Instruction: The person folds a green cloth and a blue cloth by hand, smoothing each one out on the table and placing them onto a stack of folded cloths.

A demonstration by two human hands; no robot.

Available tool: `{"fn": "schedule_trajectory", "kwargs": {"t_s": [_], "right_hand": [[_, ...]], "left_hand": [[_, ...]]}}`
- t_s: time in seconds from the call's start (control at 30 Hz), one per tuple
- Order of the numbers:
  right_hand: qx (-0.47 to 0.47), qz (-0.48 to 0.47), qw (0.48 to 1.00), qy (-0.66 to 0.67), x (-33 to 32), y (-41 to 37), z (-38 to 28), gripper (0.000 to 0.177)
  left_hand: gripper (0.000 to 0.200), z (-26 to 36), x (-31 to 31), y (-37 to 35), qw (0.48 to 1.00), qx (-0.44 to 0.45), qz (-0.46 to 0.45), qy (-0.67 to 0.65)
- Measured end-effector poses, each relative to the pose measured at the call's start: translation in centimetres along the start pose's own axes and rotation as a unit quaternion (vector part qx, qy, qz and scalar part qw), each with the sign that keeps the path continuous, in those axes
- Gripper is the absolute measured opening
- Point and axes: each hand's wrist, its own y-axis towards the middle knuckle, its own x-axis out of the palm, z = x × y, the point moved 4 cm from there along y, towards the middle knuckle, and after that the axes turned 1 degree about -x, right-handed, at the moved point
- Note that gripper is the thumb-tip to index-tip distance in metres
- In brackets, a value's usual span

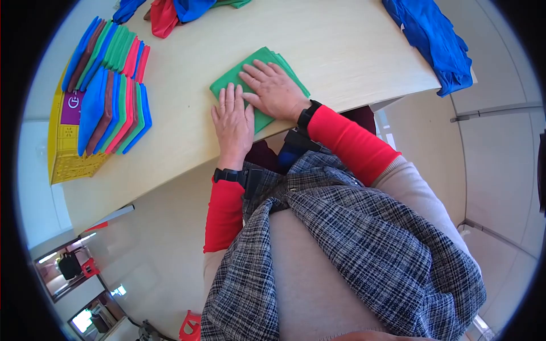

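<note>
A folded green cloth (267,58) lies flat on the table near its front edge. Both palms press down on it. My left hand (232,122) rests on its left part, fingers stretched out and pointing away from me. Just to the right, my right hand (274,91) lies flat across the middle of the cloth with fingers extended to the upper left. The two hands almost meet, the right thumb close beside the left fingers. Part of the cloth is hidden under them.
On the left, a yellow basket (71,165) holds folded cloths (116,113) standing in rows, blue, brown, green and red. A rumpled blue cloth (432,42) hangs over the right table edge. Crumpled red (163,17) and blue cloths lie at the far edge of the table (341,51).
</note>
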Motion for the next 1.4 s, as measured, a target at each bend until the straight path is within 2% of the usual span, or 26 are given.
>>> {"fn": "schedule_trajectory", "kwargs": {"t_s": [0.17, 0.33, 0.43, 0.47, 0.57, 0.7, 0.93, 1.13, 1.23, 1.4], "right_hand": [[0.026, -0.007, 0.999, -0.045, -0.5, 0.1, 2.2, 0.057], [0.058, -0.016, 0.998, -0.029, -1.8, -0.4, 3.8, 0.057], [0.055, -0.023, 0.987, -0.152, -2.3, -0.3, 3.3, 0.059], [0.054, -0.021, 0.987, -0.153, -2.2, -0.2, 3.0, 0.059], [0.003, -0.02, 0.998, -0.062, -1.3, -0.1, 1.5, 0.06], [0.01, -0.024, 0.999, -0.04, -1.0, -0.2, 1.8, 0.06], [0.038, -0.013, 0.999, -0.025, -0.6, -0.2, 2.3, 0.06], [0.001, 0.045, 0.998, -0.045, -2.6, -0.5, 1.6, 0.057], [0.042, -0.006, 0.997, 0.061, -6.1, -2.9, -0.5, 0.048], [0.047, -0.062, 0.996, 0.043, -6.4, -3.7, -0.5, 0.041]], "left_hand": [[0.058, 0.1, -0.6, -0.3, 1.0, 0.0, 0.005, -0.007], [0.058, 0.4, -1.1, -0.5, 1.0, -0.009, -0.009, -0.001], [0.059, 0.5, -1.9, -0.3, 1.0, -0.015, -0.003, -0.003], [0.06, 0.9, -2.0, -0.4, 1.0, -0.008, 0.002, -0.002], [0.06, 1.2, -2.3, 0.0, 1.0, 0.007, 0.008, 0.001], [0.061, -0.1, -1.6, 2.2, 1.0, 0.004, 0.005, 0.013], [0.063, -0.7, -0.5, 2.7, 1.0, -0.01, -0.003, -0.002], [0.062, -1.7, -1.3, 3.4, 1.0, -0.006, -0.013, 0.017], [0.061, -2.3, -1.5, 3.3, 1.0, -0.003, -0.004, 0.02], [0.054, -1.0, -3.7, 0.6, 0.998, -0.023, 0.029, 0.05]]}}
